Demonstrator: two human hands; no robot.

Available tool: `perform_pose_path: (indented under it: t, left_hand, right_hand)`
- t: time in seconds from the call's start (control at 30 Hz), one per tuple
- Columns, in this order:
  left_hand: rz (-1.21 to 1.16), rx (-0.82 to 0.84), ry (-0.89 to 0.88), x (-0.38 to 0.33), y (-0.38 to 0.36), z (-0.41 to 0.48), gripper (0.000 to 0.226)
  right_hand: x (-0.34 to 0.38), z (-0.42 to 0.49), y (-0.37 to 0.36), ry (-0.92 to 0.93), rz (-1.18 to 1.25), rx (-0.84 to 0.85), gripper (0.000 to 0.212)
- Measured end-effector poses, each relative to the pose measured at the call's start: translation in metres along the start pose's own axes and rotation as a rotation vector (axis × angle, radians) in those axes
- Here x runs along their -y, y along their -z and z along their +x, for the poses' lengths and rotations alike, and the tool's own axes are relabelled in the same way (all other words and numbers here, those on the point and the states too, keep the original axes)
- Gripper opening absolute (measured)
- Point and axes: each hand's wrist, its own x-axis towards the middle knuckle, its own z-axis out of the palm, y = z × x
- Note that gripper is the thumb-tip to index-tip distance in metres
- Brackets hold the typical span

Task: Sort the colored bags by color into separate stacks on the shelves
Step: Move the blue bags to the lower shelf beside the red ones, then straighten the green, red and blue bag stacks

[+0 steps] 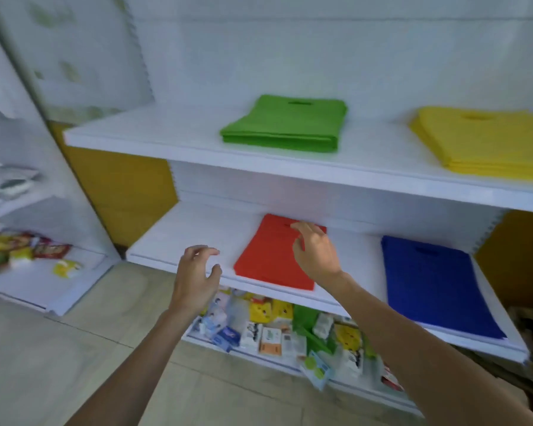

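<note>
Fig.: my right grip [314,250] fingers apart, empty, over red bags [268,262] lying directly beneath, long axis running away from me; contact unclear | left grip [197,272] spread, empty, just left of them | lower shelf [179,238]: blue bags [437,284] to the right | upper shelf [154,133]: green bags [285,123], yellow bags [486,139]

Four stacks of flat fabric bags with cut-out handles lie on two white shelves: one green stack [285,123], one yellow stack [486,142], one red stack [268,253] and one blue stack [434,284]. Two stacks sit on each shelf. The bags within each stack cannot be counted. One left hand [196,272] and one right hand [316,250] show.
</note>
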Motion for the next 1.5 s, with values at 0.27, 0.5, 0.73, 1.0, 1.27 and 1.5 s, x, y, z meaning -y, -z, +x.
perform_pose_path:
  t: [0.27,0.5,0.73,1.0,1.27,1.5]
  left_hand:
    - [-0.064,-0.124,-0.12,-0.008,0.068,0.06,0.024]
    - [-0.098,-0.153,-0.21,-0.042,0.079,0.15,0.024]
    - [-0.217,-0.012,-0.276,-0.073,0.049,0.264,0.026]
    - [-0.352,0.081,-0.252,-0.082,0.019,0.357,0.032]
    - [-0.637,0.36,-0.05,-0.089,-0.011,0.429,0.064]
    - [-0.598,0.614,-0.106,-0.101,-0.034,0.447,0.098]
  right_hand:
    - [0.077,0.063,0.016,0.237,0.078,-0.164,0.035]
    - [0.083,0.157,0.045,0.292,0.13,-0.343,0.034]
    - [0.009,0.25,0.107,0.118,0.072,-0.503,0.033]
    - [-0.071,0.292,0.108,-0.307,0.062,-0.291,0.048]
    - [-0.099,0.327,0.091,-0.549,0.313,-0.059,0.069]
    - [-0.082,0.341,0.075,-0.463,0.474,-0.1,0.068]
